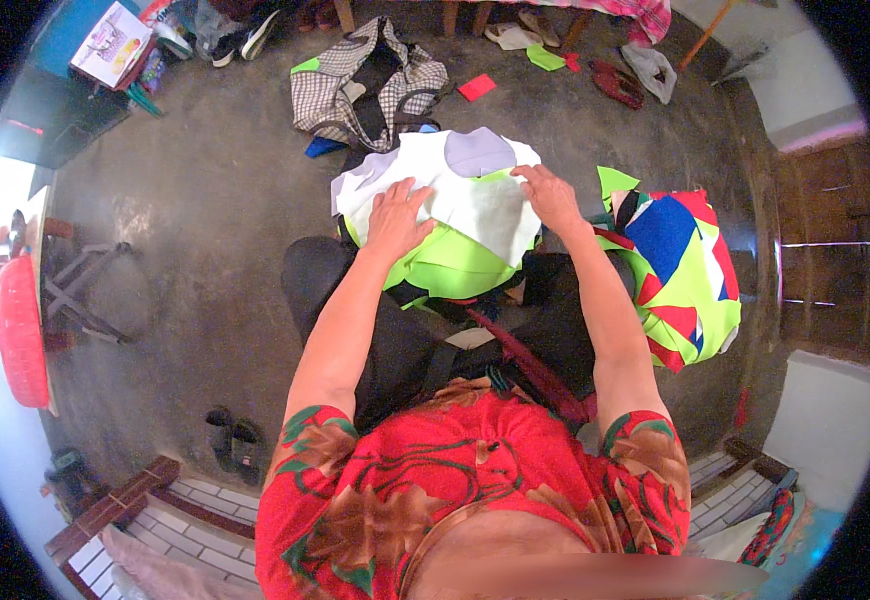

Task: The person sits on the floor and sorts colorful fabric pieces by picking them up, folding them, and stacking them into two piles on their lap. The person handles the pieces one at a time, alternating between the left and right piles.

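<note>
White cloth (480, 208) lies under our left hand (398, 218), fingers parted; whether our right hand (551, 196) pinches its edge, we cannot tell.

Dark slippers (244, 446); white plastic bag (652, 70)

The head view looks from the person's head, through the left of two side-by-side fisheye cameras, steeply down and slightly forward. The red flowered shirt (515, 440) sits closest, along the lower edge; the left hand (398, 215) and right hand (552, 197) lie farther off, above mid-picture. The wide lens takes in surrounding floor (205, 200), bending straight edges.
</note>
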A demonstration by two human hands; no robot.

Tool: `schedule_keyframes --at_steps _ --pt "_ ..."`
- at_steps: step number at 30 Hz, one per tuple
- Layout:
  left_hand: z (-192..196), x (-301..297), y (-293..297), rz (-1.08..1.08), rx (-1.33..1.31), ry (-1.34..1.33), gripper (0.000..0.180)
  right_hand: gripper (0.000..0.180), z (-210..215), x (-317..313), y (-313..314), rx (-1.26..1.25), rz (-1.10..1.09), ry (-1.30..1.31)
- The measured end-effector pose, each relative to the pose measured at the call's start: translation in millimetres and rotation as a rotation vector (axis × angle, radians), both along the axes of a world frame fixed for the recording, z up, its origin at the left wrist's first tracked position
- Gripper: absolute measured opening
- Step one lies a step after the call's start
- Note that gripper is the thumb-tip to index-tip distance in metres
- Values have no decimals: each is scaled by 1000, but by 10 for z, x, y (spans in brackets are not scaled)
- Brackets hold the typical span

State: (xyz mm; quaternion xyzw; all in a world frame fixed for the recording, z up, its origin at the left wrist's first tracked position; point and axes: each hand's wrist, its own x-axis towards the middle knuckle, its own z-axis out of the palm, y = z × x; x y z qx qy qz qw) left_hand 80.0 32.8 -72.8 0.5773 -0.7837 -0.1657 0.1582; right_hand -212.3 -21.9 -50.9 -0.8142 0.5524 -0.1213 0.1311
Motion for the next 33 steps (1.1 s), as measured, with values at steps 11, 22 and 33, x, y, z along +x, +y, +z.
schedule_keyframes --at_steps 11,22,33 --pt "-93 -34 -58 -35 16 39 58 29 -98 122 -267 185 0 126" --pt "-107 -95 -111 1 31 -65 75 17 -158 142 -352 216 -28 112" --pt "-101 -123 -139 66 92 -111 87 19 -7 218 -391 214 -167 -15"
